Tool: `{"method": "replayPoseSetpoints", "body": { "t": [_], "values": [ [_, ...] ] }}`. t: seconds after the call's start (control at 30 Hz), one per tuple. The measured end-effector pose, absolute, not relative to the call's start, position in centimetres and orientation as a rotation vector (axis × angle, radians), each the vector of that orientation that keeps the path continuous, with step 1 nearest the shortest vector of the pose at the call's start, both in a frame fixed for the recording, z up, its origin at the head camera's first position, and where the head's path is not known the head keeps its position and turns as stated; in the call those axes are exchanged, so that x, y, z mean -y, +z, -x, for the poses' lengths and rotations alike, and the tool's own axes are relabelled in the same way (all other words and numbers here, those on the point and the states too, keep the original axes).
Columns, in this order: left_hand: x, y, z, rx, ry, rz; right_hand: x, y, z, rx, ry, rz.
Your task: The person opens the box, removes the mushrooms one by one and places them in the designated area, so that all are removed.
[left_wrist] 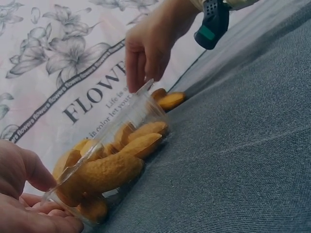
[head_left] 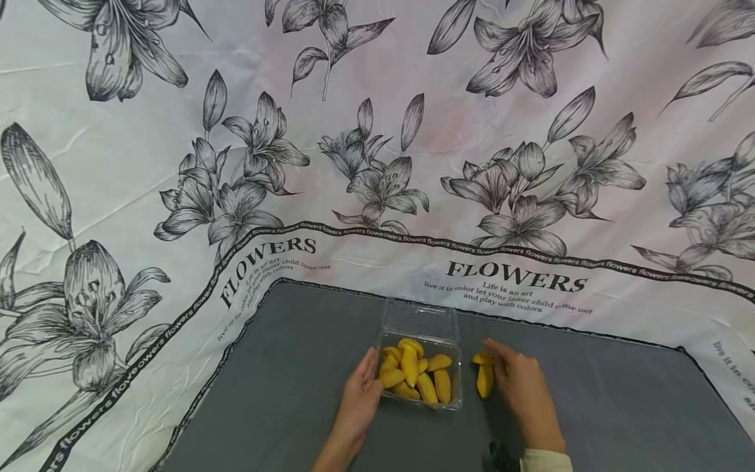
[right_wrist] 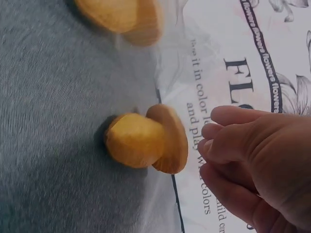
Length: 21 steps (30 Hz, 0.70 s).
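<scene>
Your L hand (head_left: 361, 396) grips the L side of a clear, rectangular plastic box (head_left: 458, 377), thumb at the rim, fingers along the outside. Box is on the dark grey cloth (head_left: 295, 373), clear lid (head_left: 420, 321) folded back on the far side, w/ a pile of yellow, oblong pieces (head_left: 409, 364) inside. Your R hand (head_left: 525, 387) has nothing — fingers loosely bent, just beside a yellow, mushroom-like shape (head_left: 485, 381) on the cloth, R of the box; can't tell if that's 1 pc or 2.
</scene>
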<state>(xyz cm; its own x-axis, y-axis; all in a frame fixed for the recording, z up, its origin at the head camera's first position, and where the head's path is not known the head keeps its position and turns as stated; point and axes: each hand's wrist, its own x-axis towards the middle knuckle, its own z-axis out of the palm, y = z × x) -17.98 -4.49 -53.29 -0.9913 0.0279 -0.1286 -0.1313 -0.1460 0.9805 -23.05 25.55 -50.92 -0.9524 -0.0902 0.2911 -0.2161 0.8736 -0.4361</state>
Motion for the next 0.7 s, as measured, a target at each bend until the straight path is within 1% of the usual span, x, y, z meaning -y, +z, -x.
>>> {"method": "replayPoseSetpoints", "body": {
  "t": [0.37,0.53,0.7],
  "values": [
    [4.3,-53.3,18.0,-1.996,2.304,0.123,-23.9,-49.9,23.3,2.72,0.836,-0.272],
    [4.4,-53.2,18.0,-2.013,2.304,0.114,-21.8,-49.4,23.8,2.691,0.919,-0.418],
    [4.5,-53.2,17.9,-2.016,2.288,0.115,-19.3,-49.4,24.3,2.709,0.902,-0.553]
  ]
}}
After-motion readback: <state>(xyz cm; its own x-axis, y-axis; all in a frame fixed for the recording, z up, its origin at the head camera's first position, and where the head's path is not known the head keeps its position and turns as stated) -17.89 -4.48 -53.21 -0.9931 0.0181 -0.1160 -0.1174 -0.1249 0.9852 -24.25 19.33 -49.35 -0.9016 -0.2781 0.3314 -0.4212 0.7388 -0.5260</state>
